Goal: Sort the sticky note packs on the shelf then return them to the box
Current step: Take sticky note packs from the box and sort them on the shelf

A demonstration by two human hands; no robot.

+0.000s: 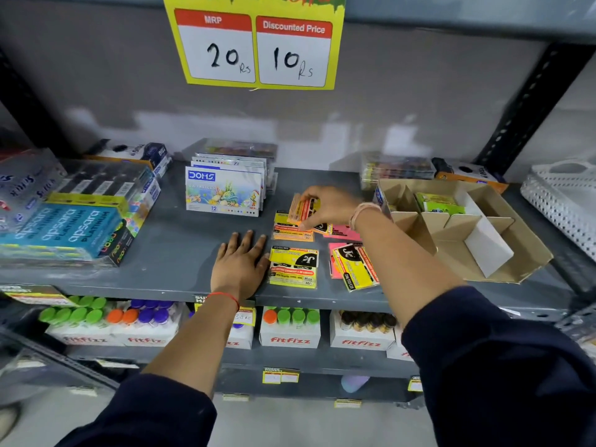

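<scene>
The right hand (325,206) pinches an orange sticky note pack (298,206) between thumb and fingers, tilted up on edge just above an orange stack (292,233) lying flat on the grey shelf (180,253). The left hand (240,262) rests palm down on the shelf, fingers spread, holding nothing, just beside a yellow pack (293,267) that lies flat with its long axis running front to back. To the right lie a pink pack (343,232) and a loose pile (353,264) of pink and yellow packs, skewed to the left; their count is unclear. The cardboard box (503,253) with dividers stands at the right, with green packs (440,201) in a rear compartment.
</scene>
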